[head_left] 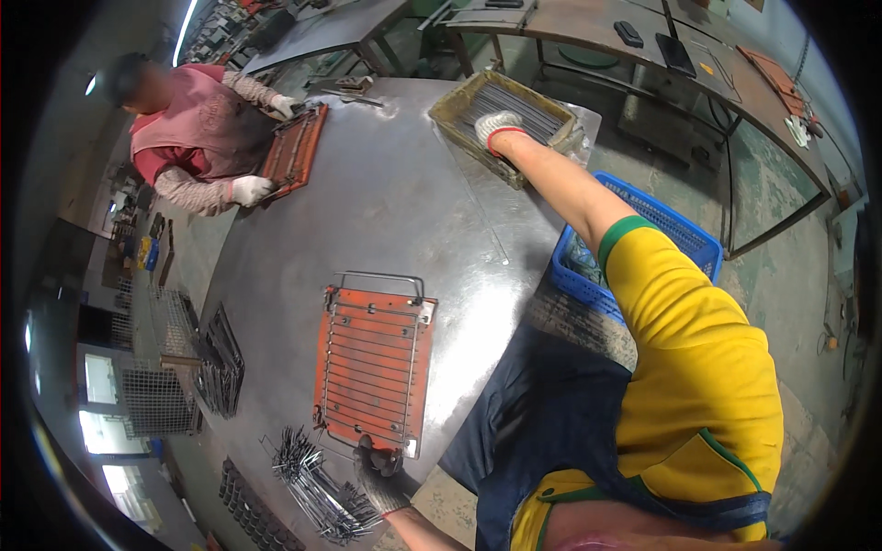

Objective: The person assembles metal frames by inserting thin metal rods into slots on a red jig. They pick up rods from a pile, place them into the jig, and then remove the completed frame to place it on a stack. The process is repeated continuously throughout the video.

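My right hand (497, 129), in a white glove with a red cuff, reaches into a worn yellowish box (447, 112) at the table's far right. Thin grey metal rods (525, 107) lie in that box. Its fingers are curled down at the rods, and the hand hides what they hold, if anything. My left hand (379, 477), in a glove dark at the fingers, is closed at the lower edge of an orange jig (375, 358). A wire rack (367, 378) of parallel bars lies on this jig, with a bent wire loop jutting past its far end.
Beside my left hand lies a pile of thin metal pieces (322, 487). Bent wire frames (219, 367) are stacked at the table's left edge. Across the metal table (386, 184), a co-worker (207, 129) handles another orange jig (296, 151). A blue basket (675, 225) stands under my right arm.
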Tool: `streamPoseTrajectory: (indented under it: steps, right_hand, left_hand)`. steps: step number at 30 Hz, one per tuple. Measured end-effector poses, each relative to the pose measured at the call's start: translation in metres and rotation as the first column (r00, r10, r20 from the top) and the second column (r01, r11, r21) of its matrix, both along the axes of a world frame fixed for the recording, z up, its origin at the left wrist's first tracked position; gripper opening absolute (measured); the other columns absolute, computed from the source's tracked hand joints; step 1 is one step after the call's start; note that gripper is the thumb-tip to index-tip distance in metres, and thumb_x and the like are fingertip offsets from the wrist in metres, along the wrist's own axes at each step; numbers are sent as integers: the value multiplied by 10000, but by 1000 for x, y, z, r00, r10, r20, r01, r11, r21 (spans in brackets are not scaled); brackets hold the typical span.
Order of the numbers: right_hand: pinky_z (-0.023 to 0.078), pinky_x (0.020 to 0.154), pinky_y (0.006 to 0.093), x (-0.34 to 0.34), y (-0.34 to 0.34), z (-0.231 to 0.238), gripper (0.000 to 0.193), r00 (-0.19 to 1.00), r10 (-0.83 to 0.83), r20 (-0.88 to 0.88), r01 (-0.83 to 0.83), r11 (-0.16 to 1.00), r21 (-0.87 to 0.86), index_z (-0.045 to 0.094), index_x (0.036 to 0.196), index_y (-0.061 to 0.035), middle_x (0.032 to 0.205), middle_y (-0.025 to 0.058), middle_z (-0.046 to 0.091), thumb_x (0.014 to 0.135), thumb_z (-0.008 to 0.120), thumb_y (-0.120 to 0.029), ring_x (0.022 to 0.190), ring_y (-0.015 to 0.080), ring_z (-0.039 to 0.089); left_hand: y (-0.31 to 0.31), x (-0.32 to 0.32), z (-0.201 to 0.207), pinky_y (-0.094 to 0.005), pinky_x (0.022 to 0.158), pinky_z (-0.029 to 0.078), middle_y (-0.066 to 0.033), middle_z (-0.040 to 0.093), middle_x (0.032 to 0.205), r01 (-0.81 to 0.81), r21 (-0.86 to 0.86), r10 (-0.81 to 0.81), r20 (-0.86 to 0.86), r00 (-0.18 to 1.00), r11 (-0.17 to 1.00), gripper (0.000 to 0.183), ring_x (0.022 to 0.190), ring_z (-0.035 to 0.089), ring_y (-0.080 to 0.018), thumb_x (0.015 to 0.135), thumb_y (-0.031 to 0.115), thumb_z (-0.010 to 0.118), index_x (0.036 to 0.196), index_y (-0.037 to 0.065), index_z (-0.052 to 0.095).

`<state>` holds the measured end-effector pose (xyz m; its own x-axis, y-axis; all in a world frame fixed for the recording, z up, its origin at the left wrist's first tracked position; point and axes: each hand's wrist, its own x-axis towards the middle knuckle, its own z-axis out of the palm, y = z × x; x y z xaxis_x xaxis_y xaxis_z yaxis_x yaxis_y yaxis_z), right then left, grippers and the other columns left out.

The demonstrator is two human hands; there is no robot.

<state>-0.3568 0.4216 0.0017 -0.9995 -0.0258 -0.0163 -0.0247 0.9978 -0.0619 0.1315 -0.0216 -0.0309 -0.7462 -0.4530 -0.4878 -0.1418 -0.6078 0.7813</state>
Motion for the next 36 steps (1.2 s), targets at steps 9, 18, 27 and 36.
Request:
streamPoseTrajectory:
  steps: [9, 18, 27, 36]
  right_hand:
    - [466, 533, 370, 10, 59, 8, 221, 976, 202, 84, -127, 838, -531, 692, 732, -3, 652, 84, 658, 780, 620, -206, 557, 205, 594]
    - [374, 429, 295, 30, 63, 14, 181, 993, 9, 115, 103, 377, -920, 683, 738, -12, 548, 27, 576, 829, 616, -153, 450, 103, 505]
    - [469, 533, 346, 12, 60, 33, 230, 994, 86, 71, -13, 722, -692, 691, 814, 5, 681, 139, 663, 824, 619, -214, 550, 213, 606]
    - [511, 895, 435, 16, 18, -4, 316, 999, -34, 11, 35, 988, -147, 698, 1095, -44, 1176, 187, 653, 850, 508, -103, 1105, 326, 637]
  left_hand:
    - [12, -7, 1, -285, 526, 468, -14, 492, 597, -77, 41, 80, -90, 993, 996, 358, 462, 436, -103, 983, 401, 511, 1136, 91, 606]
    - [12, -34, 8, -252, 397, 331, 5, 436, 551, -83, -156, 90, 37, 995, 984, 332, 391, 365, -111, 990, 297, 523, 1112, -3, 594]
    - [9, -29, 2, -312, 461, 426, -18, 485, 564, -86, -85, 82, -42, 996, 993, 315, 410, 424, -128, 999, 327, 488, 1070, 45, 608]
    - [4, -35, -4, -339, 469, 436, -16, 483, 564, -75, -139, 72, -24, 997, 988, 352, 433, 438, -148, 997, 339, 488, 1127, 33, 602]
